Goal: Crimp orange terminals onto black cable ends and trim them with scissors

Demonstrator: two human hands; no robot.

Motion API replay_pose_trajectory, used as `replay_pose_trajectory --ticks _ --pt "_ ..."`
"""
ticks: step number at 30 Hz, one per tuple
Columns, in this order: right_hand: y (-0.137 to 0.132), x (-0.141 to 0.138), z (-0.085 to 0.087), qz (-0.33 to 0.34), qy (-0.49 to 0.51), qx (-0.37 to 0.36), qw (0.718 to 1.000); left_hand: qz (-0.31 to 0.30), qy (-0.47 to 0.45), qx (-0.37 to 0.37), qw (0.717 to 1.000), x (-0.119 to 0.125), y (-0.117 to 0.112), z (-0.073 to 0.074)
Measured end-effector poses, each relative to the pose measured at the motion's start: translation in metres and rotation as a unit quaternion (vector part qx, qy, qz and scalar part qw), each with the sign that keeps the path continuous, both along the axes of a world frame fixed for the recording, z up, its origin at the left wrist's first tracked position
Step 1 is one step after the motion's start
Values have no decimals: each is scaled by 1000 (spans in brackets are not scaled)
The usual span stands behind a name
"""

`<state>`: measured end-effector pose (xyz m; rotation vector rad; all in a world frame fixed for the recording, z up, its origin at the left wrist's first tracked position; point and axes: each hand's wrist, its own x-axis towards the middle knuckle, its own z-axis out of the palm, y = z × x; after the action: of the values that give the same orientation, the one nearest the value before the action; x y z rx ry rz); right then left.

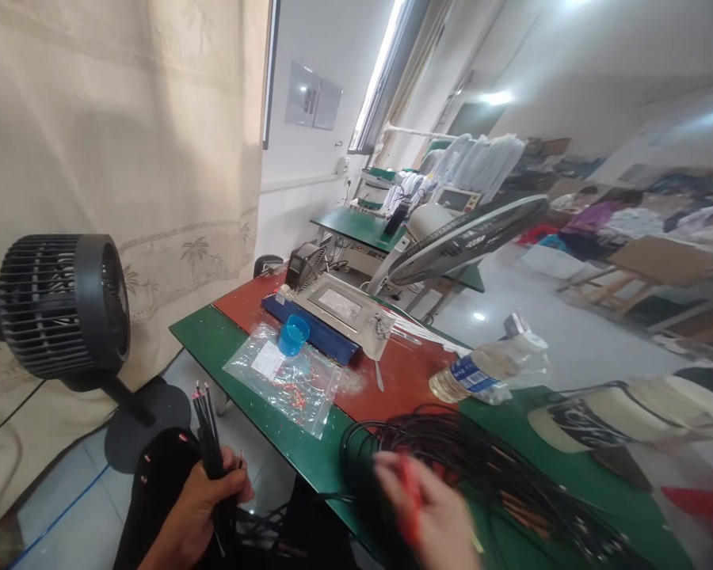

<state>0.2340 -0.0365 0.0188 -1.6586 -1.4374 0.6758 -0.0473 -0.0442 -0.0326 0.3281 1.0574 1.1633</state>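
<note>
My left hand (217, 487) is closed round a bundle of black cables (210, 431), over my lap at the table's near edge. Their upper ends stand up and show bare copper and reddish tips. My right hand (431, 507), smeared by motion, is closed on a red object (411, 499) whose kind I cannot make out. It is above the near side of the table, close to a large coil of black cables (445, 435). On the left, a clear plastic bag (318, 381) with small orange-red bits lies under a blue cup (294, 334).
A blue-fronted metal device (333, 305) stands on the red mat (404, 384) of the green table (202, 328). A bottle (469, 376) and a white bucket (635, 416) are to the right. A black fan (65, 309) stands left; people sit at the far right.
</note>
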Motion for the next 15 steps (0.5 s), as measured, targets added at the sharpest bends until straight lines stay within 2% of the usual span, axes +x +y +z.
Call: replay_pose_trajectory --ticks 2,4,6,7,8,9,10,12,14,15 --pt "10 -55 -12 112 120 -79 983 -17 8 16 1000 4 -2 7" --pt "17 -99 -20 193 227 -168 940 -42 24 28 998 7 -3 12" --pt "19 -125 -26 255 318 -245 880 -70 35 34 996 8 -5 15" --pt "19 -131 -28 270 344 -268 858 -80 37 29 996 8 -6 15" --pt "18 -135 -30 276 352 -275 851 -85 38 22 995 9 -7 16" --pt "17 -136 -31 275 337 -258 863 -88 40 13 995 9 -7 16" --pt "16 -135 -32 271 300 -218 888 -88 46 8 995 10 -7 17" --pt "16 -131 -32 268 193 -82 940 -86 66 14 994 12 -6 17" --pt "18 -126 -32 266 113 35 957 -83 79 33 993 14 -4 16" --pt "20 -123 -31 253 112 49 960 -79 79 35 993 14 -4 15"
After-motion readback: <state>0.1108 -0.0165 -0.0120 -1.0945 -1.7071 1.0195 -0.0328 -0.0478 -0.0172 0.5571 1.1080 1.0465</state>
